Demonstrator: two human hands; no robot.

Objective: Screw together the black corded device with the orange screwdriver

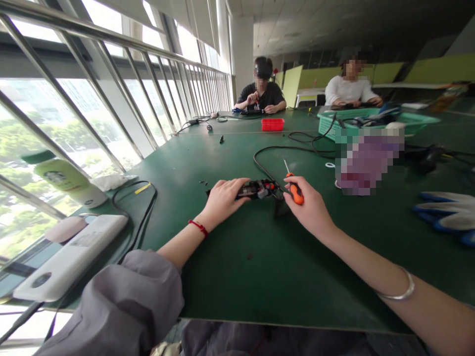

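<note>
Orange and black, the screwdriver [296, 193] is pinched between thumb and fingers of the person's right hand [310, 206], its shaft pointing towards eleven o'clock. At twelve o'clock, between both hands, the black device [256, 190] lies on the green table [237, 282]; the left hand [225, 200] clasps its nine o'clock end. Blue-and-white gloves [451, 212] lie at two o'clock.

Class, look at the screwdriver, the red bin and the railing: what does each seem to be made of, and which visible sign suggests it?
Screwdriver: orange-and-black handle probably plastic or rubber, smooth-looking; thin, pale, straight shaft likely metal.
Red bin: likely plastic, from its bright, solid colour; finish too distant to judge.
Railing: apparently polished metal, since bright highlights run along its tubes.
</note>
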